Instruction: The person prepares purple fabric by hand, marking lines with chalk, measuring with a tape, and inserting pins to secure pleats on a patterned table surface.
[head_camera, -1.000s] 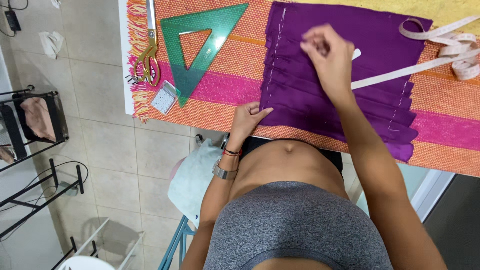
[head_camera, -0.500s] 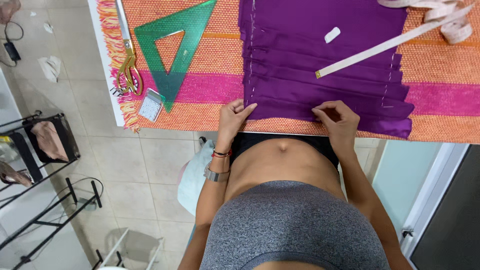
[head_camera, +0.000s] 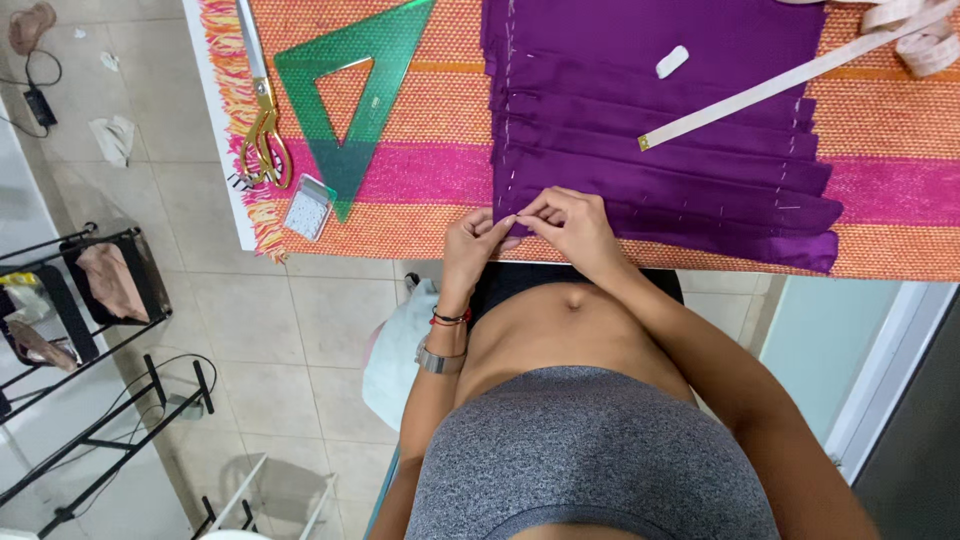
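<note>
Pinching together at the near left corner of the pleated purple fabric (head_camera: 660, 150), the left hand (head_camera: 472, 245) and right hand (head_camera: 575, 228) are now meeting fingertip to fingertip, having been spread apart along its near edge half a second ago, so the work is narrowing to one pleat. Lying clear on the orange and pink woven mat (head_camera: 420, 190) are a green plastic set square (head_camera: 355, 90), gold-handled scissors (head_camera: 262, 120), a small clear pin box (head_camera: 307, 208), white chalk (head_camera: 672, 61) and a tape measure (head_camera: 760, 90).
</note>
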